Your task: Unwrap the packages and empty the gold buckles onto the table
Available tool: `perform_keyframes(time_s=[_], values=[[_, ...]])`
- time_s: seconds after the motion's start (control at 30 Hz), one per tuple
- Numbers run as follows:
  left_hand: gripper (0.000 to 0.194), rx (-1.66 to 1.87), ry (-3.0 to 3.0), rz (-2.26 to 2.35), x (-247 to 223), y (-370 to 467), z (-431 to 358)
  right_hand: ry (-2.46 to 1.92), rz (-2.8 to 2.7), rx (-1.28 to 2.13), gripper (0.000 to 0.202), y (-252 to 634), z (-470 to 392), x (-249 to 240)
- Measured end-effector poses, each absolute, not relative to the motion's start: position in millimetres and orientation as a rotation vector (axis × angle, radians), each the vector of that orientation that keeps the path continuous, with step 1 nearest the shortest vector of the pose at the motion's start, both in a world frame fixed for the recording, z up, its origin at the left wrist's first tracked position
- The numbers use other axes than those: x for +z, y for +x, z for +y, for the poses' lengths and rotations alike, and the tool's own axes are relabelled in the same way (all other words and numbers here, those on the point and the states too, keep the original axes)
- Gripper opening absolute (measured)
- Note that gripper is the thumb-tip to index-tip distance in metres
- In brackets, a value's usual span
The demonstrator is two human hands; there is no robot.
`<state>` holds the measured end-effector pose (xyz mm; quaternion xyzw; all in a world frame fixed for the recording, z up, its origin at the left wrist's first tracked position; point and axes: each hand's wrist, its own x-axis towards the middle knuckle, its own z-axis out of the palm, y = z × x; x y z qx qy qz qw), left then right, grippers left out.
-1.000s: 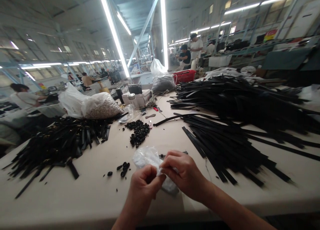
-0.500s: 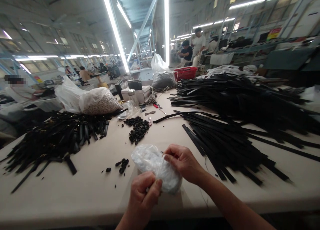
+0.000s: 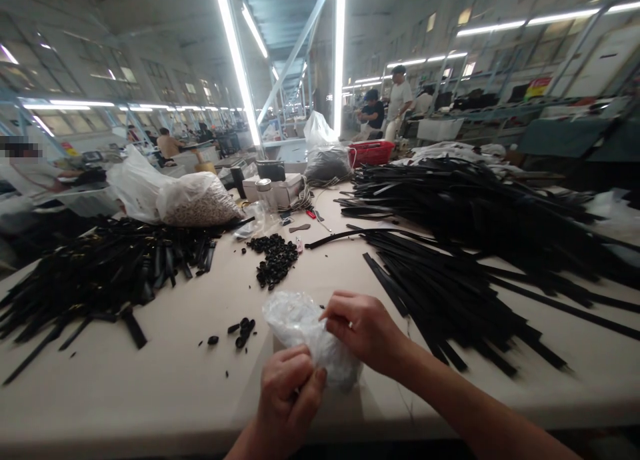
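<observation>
— Factory hall behind, long ceiling lights running to the upper middle, pale table filling the lower frame. Held where?

— Low centre. Small plastic bag pinched between both hands, lifted just off the table, probably to get at its mouth.

— Left hand?

— Curled nearly closed, fingertips gripping the bag's lower edge. Right hand closed on the upper side, thumb and forefinger nipping the film, as if steadying it.

— Around them?

— Few loose black bits just left of the bag, bigger heap of black pieces above, near centre. Black straps fanned out at right, another pile of straps at left, likely kept apart as two lots. Big filled bag upper left. Other people far back.
</observation>
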<state>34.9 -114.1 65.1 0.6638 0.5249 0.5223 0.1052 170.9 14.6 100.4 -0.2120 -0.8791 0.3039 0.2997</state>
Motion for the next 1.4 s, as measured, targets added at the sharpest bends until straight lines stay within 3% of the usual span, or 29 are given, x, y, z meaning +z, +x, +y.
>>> perform_keyframes(time_s=[0.17,0.3,0.43,0.6,0.73,0.97,1.23,1.4], values=[[0.037,1.453,1.995,1.646,70.5,30.4,-111.0,-0.669,-2.018,1.096,0.017,175.5,7.0,86.7],[0.044,1.328,1.628,1.795,78.7,25.1,-107.8,-0.386,-2.087,0.923,0.01,176.1,-2.9,92.5],[0.05,1.237,1.133,1.545,82.9,17.9,-105.6,-0.205,-2.18,0.847,0.015,180.1,-3.9,99.0],[0.045,1.449,0.938,1.361,70.4,21.8,-108.3,-0.385,-2.205,1.342,0.024,187.7,5.9,112.8],[0.047,1.665,0.998,1.403,61.1,27.1,-109.6,-0.568,-2.336,1.399,0.028,179.3,9.6,123.2],[0.048,1.598,1.342,1.431,64.4,14.2,-105.9,-0.618,-2.115,1.863,0.022,160.3,11.2,111.0],[0.04,1.659,1.448,1.453,61.0,18.6,-116.5,-0.621,-2.056,1.485,0.024,156.1,10.0,102.2],[0.04,1.658,1.504,1.373,50.0,12.7,-117.7,-0.619,-2.241,0.977,0.023,153.5,12.2,94.2]])
